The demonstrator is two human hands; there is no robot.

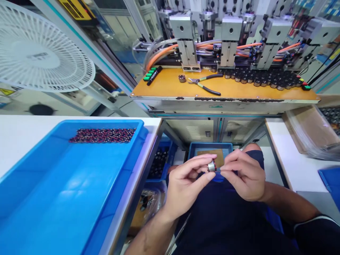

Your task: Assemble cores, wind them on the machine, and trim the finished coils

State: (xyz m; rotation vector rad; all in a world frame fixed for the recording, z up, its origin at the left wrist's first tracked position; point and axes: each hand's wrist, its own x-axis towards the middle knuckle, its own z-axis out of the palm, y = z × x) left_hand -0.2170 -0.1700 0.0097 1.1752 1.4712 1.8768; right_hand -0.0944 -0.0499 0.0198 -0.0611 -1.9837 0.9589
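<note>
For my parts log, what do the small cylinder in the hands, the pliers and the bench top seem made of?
The small cylinder: probably steel, from its silvery sheen. The pliers: shiny metal head, rubber or plastic grips. The bench top: smooth orange board, material unclear.

The left hand (pixel 190 187) and right hand (pixel 243 175) cover part of the little metal cylinder (pixel 211 165), so its ends are hidden. They also block part of the blue tray (pixel 209 148) under them. At nine o'clock, the round bits (pixel 102 135) in the big blue bin (pixel 79 177) are too small to tell. At ten o'clock, the picture's edge cuts off the fan (pixel 39 53).
</note>
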